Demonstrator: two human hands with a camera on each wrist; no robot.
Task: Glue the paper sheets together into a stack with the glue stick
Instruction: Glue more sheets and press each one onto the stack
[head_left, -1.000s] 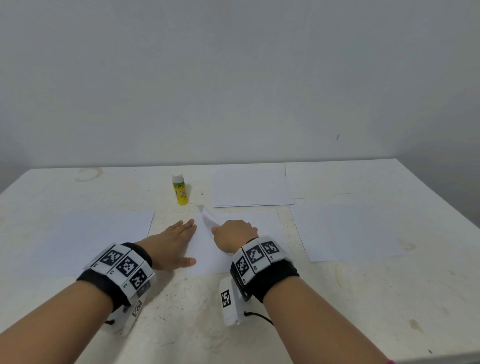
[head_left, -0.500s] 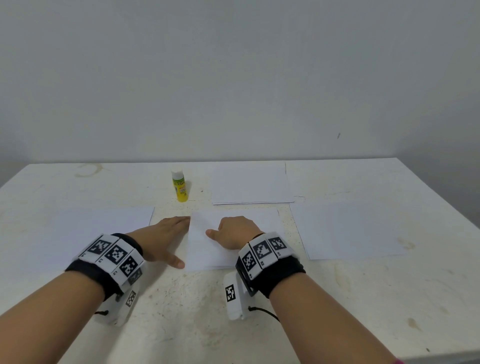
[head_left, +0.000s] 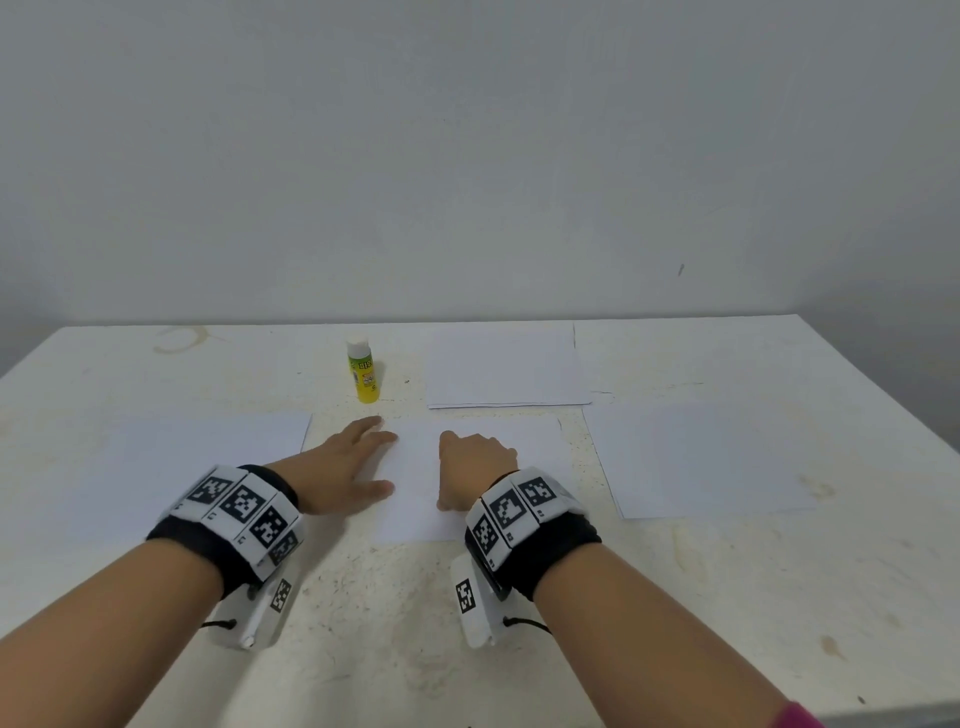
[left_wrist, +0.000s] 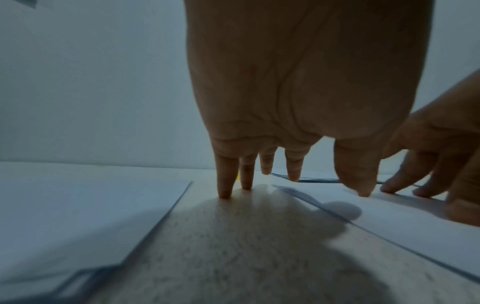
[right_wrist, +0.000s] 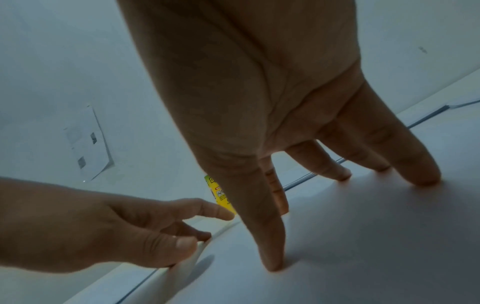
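Note:
A yellow glue stick (head_left: 363, 371) with a white cap stands upright at the back of the table. The middle paper sheet (head_left: 535, 447) lies flat in front of it. My left hand (head_left: 366, 460) lies at that sheet's left edge with straight fingers, its thumb (left_wrist: 361, 185) on the paper and two fingertips on the bare table. My right hand (head_left: 470, 462) presses its spread fingertips (right_wrist: 272, 263) down on the same sheet. The right wrist view shows the glue stick (right_wrist: 221, 195) partly hidden behind my fingers.
Other white sheets lie around on the white table (head_left: 467, 623): one at the left (head_left: 182, 457), one at the back (head_left: 504, 369), one at the right (head_left: 701, 457). A wall rises just behind the table.
A second ago my right hand held up the far left corner of the middle sheet. That corner now lies flat, and my right hand presses on the sheet. My left hand stays at the left edge.

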